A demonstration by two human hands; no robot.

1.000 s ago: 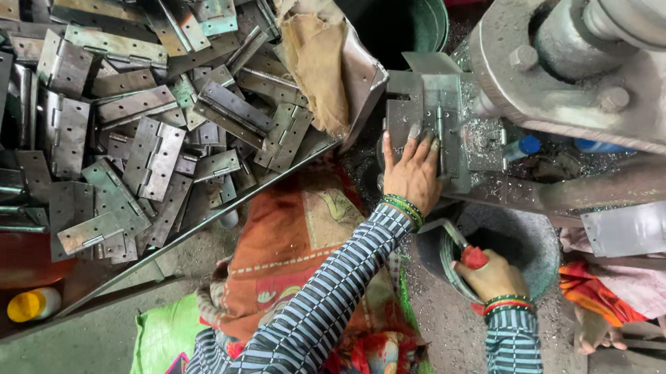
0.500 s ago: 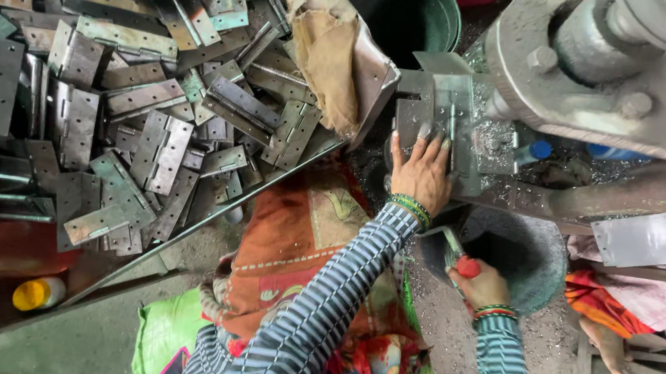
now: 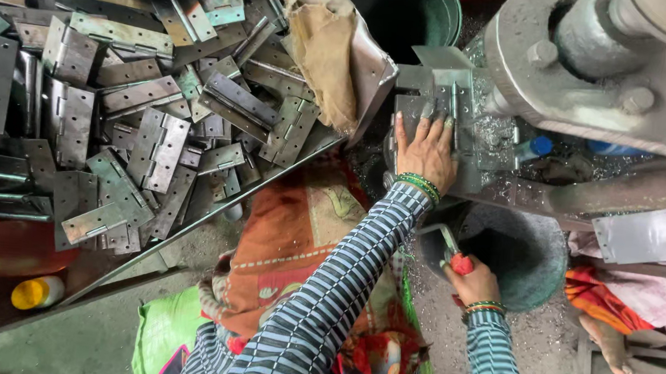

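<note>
The left hand (image 3: 426,148) is laid flat, fingers spread, on a grey steel hinge plate (image 3: 418,111) that rests on the bed of a heavy grey press machine (image 3: 586,79). The plate is rectangular, dull and unpainted, with a raised knuckle pin running along its right edge; bright metal swarf (image 3: 498,135) is scattered just beside it. The left grip is released: the palm presses down on the plate and nothing is enclosed by the fingers. Green bangles are worn at the wrist, above a blue-and-grey striped sleeve (image 3: 326,302).

The right hand (image 3: 473,283) is clenched around a red-handled metal tool (image 3: 452,252), whose grey blade points up and to the left. This hand is held at the rim of a dark round metal tub (image 3: 533,257) that stands below the press bed.

A large heap of loose grey steel hinges (image 3: 138,106), folded and opened at mixed angles, is carried on the tilted sheet-metal bench (image 3: 215,218) to the left, well apart from the plate under the hand. A brown cloth rag (image 3: 326,48) is draped over the bench's upper right corner. A green bucket (image 3: 428,16) stands behind the press bed. A yellow-capped bottle (image 3: 37,292) lies beneath the bench.
</note>
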